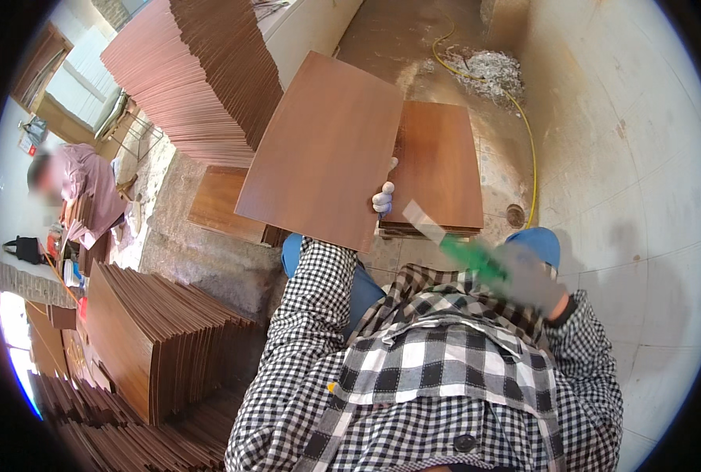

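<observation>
My left hand (383, 198), in a whitish glove, is closed on the right edge of a brown wood-look board (323, 149). Only its fingertips show past that edge; the palm is hidden under the board, which is tilted over my left knee. In a grey glove, my right hand (527, 279) grips a green-handled tool (476, 259) with a flat pale blade, possibly a scraper. Motion smears both hand and tool. The blade points up and left, apart from the held board, near the front edge of a low stack of similar boards (441, 165).
A tall leaning stack of boards (201, 79) rises at the far left. More boards stand on edge (154, 338) at the lower left. A yellow hose (534, 157) runs along the right wall past a heap of pale shreds (488, 72). Another person (91, 185) is bent over at left.
</observation>
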Demonstrator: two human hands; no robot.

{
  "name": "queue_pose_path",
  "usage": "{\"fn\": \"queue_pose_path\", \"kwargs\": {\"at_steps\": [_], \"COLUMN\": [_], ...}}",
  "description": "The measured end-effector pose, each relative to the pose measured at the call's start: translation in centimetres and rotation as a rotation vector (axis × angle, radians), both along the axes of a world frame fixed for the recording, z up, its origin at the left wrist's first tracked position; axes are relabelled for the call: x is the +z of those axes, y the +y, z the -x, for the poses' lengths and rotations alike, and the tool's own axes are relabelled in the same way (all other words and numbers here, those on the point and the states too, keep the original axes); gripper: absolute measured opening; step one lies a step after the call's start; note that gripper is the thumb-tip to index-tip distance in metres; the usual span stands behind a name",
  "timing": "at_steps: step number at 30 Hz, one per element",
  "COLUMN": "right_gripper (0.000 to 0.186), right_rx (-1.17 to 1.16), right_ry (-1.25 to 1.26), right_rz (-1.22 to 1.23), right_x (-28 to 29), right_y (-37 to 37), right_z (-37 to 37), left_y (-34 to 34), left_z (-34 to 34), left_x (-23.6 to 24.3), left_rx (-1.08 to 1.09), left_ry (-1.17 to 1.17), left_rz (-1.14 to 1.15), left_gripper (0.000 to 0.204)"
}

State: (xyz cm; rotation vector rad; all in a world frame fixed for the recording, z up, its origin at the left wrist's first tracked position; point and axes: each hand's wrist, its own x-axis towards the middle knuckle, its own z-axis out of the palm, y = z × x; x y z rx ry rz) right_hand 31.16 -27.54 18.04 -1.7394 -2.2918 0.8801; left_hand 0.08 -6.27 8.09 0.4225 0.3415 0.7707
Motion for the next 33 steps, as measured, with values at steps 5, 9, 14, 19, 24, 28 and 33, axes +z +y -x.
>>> {"fn": "queue_pose_path", "kwargs": {"at_steps": [5, 9, 14, 19, 24, 28, 33], "right_gripper": [0.058, 0.058, 0.059, 0.063, 0.07, 0.07, 0.061], "right_rx": [0.11, -0.422, -0.115, -0.181, -0.29, -0.38, 0.023], "right_ry": [0.094, 0.272, 0.206, 0.323, 0.297, 0.416, 0.44], "right_rz": [-0.116, -0.043, -0.217, -0.283, -0.306, 0.086, 0.485], "right_x": [-0.8, -0.2, 1.2, 4.2, 1.6, 0.5, 3.5], "right_y": [-0.4, 4.8, 7.6, 12.3, 13.5, 9.6, 1.8], "right_z": [-0.8, -2.1, 0.5, 3.1, 1.4, -2.4, 0.1], "left_y": [1.6, 0.6, -1.8, -3.2, -3.6, -1.0, -2.0], "left_z": [0.6, 0.3, -0.1, -0.9, -1.4, -0.7, 1.1], "left_x": [-4.1, -1.7, 0.2, 2.4, 3.8, -1.3, 2.3], "left_rx": [-0.156, -0.245, -0.207, -0.173, -0.221, -0.375, -0.166], "left_ry": [-0.281, -0.347, -0.217, -0.129, -0.164, -0.421, -0.229], "left_rz": [-0.177, -0.067, 0.055, 0.135, 0.157, 0.087, 0.1], "left_gripper": [0.064, 0.071, 0.079, 0.085, 0.09, 0.086, 0.072]}}
